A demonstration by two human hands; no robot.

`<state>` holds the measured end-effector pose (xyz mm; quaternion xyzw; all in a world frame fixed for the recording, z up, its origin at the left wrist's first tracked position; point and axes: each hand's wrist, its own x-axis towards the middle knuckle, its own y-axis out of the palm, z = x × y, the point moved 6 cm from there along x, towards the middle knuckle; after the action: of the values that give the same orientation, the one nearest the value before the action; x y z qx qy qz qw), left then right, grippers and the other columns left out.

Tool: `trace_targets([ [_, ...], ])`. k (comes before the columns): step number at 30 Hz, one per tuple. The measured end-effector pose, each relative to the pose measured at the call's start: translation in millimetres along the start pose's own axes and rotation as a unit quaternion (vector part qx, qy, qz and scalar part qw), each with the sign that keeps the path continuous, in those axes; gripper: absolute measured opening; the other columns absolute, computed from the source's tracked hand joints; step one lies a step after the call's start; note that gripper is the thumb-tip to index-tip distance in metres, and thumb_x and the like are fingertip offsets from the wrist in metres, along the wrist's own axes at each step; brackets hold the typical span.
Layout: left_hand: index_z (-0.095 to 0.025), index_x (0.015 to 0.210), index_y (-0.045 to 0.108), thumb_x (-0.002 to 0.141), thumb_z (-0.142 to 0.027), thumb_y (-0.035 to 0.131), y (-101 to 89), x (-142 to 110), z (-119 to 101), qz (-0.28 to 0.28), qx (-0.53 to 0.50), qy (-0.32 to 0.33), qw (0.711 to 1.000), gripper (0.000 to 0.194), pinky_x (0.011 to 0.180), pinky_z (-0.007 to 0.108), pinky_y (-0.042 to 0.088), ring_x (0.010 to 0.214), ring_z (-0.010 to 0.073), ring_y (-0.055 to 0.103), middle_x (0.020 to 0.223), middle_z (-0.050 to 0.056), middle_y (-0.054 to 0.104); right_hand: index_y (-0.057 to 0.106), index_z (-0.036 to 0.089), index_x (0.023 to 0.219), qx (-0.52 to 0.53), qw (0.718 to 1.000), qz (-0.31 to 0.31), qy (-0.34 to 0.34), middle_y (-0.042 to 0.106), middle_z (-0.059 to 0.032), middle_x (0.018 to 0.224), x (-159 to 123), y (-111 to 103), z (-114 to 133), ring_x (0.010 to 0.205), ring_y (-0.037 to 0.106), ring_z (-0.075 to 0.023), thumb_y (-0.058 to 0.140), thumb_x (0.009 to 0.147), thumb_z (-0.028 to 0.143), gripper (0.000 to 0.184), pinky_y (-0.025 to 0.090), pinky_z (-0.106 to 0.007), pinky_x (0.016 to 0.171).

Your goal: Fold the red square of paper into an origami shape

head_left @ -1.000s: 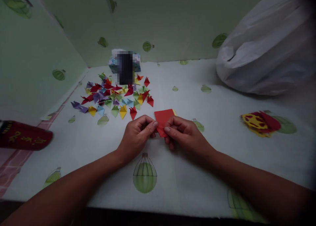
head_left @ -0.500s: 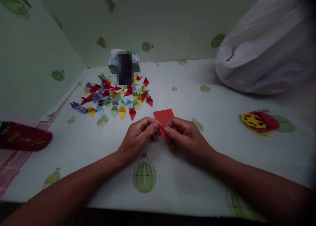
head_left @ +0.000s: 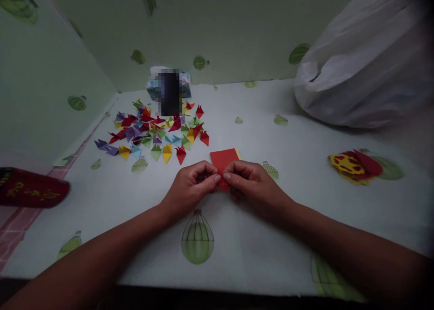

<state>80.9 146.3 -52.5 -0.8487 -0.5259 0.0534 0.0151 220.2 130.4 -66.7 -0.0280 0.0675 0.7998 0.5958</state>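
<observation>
Between my fingertips is a small folded piece of red paper (head_left: 223, 182), mostly covered by the fingers. My left hand (head_left: 195, 183) pinches its left side with thumb and forefinger. From the right, my right hand (head_left: 251, 181) pinches it the same way, and the two thumbs almost meet. Just beyond the hands lies a flat red paper square (head_left: 224, 156), with a pale yellow edge showing at its right. How the folded piece is creased I cannot make out.
Several folded paper figures (head_left: 156, 139) in many colours spread over the back left of the table (head_left: 257, 237). Behind them stand a tissue box (head_left: 186, 85) and a blurred dark object (head_left: 170, 93). A red container (head_left: 34, 188), yellow and red cutouts (head_left: 347, 165) and a white plastic bag (head_left: 359, 79) flank them.
Both thumbs have shifted slightly on the folded red paper, the left one moving right and down towards the right one. The view has drifted slightly.
</observation>
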Motion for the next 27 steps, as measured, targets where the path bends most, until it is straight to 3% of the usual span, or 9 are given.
trace_targets([
  [5,-0.016,0.086,0.066,0.092,-0.033,0.062,-0.2,0.3,7.2,0.009,-0.051,-0.03,0.998,0.018,0.068,0.024,0.048,0.066,0.0113,0.06,0.07,-0.001,0.065,0.054,0.019,0.07,0.007,1.0,-0.003,0.003,0.05,0.0049,0.058,-0.8,-0.5,-1.3,0.048,0.045,-0.009,0.065,0.088,0.039,0.029,0.035,-0.023,0.047],
  [12,-0.017,0.086,0.065,0.087,-0.033,0.069,1.0,0.5,16.8,0.005,-0.105,-0.071,0.992,0.017,0.067,0.024,0.047,0.063,0.0109,0.06,0.067,-0.002,0.065,0.054,0.019,0.07,-0.005,1.0,0.002,0.004,0.052,0.0047,0.058,-0.2,0.2,-0.5,0.049,0.046,-0.0088,0.064,0.089,0.038,0.029,0.035,-0.023,0.046],
  [18,-0.017,0.091,0.062,0.084,-0.029,0.071,0.3,0.0,10.7,-0.015,-0.089,-0.037,0.995,0.017,0.065,0.023,0.049,0.067,0.0102,0.059,0.074,-0.002,0.063,0.055,0.019,0.072,0.025,1.0,-0.012,0.005,0.053,0.0055,0.057,-0.1,0.2,-2.5,0.047,0.048,-0.0083,0.067,0.087,0.04,0.029,0.037,-0.023,0.046],
  [22,-0.018,0.094,0.057,0.075,-0.022,0.078,1.3,-2.3,3.7,-0.04,-0.053,0.009,0.998,0.028,0.069,0.023,0.051,0.074,0.0112,0.061,0.083,-0.001,0.062,0.057,0.018,0.076,0.054,0.998,-0.042,-0.002,0.057,0.0052,0.06,0.2,-1.2,-3.1,0.048,0.052,-0.0082,0.071,0.085,0.04,0.028,0.04,-0.024,0.05],
  [27,-0.017,0.09,0.059,0.081,-0.022,0.073,0.5,-3.9,0.6,-0.051,-0.014,0.035,0.998,0.018,0.069,0.024,0.053,0.074,0.012,0.064,0.082,0.0,0.065,0.058,0.018,0.077,0.098,0.995,-0.029,-0.007,0.063,0.0041,0.064,1.9,1.3,-5.4,0.049,0.055,-0.0078,0.073,0.084,0.035,0.024,0.043,-0.024,0.053],
])
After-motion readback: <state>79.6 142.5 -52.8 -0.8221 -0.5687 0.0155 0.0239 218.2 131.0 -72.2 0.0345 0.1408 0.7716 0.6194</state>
